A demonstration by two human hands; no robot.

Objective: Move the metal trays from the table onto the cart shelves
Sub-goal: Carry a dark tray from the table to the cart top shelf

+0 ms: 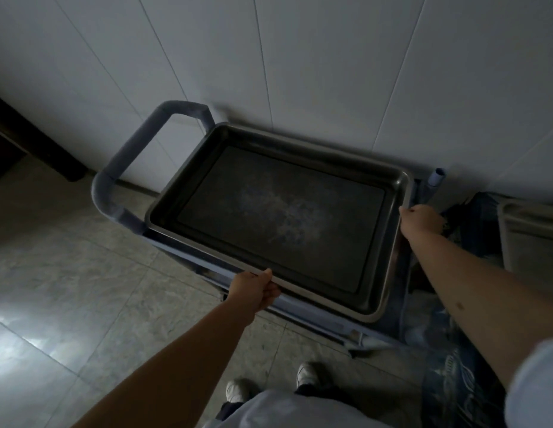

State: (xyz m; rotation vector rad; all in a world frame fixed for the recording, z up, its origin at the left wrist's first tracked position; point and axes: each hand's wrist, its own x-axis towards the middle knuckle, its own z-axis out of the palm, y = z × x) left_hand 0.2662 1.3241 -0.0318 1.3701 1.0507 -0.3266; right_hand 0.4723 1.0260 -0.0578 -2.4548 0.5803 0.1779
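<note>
as i looked down from the head camera, nearest me were two pale shoes (270, 385) on the tiled floor (83, 304), and two bare forearms reaching out ahead. my left hand (253, 291) was curled over the near long rim of the metal tray (278, 217), thumb on top and fingers tucked under the edge. my right hand (418, 219) gripped the short rim at the tray's right end, fingers wrapped round the lip, though the dim light hid the fingertips. the tray sat over the top shelf of the blue cart (315, 318), roughly square to it, its left end close against the cart's padded handle (136, 168); whether it was fully resting or only just above the shelf i could not tell.

i judged the step to be seating this tray. done well, it meant keeping both ends level, lowering the far edge and near edge together, making sure the rim cleared the handle side, and letting go only once the metal felt settled and did not rock. fingers under the lip risked a pinch, so i would have slid them out sideways.

counting: one tray in hand, one cart, one handle loop in view. further right, a pale rimmed shape (531, 236) could have been a second tray on the counter, but it was too cut off and dark to say. beyond all stood the white panelled wall (330, 72).
</note>
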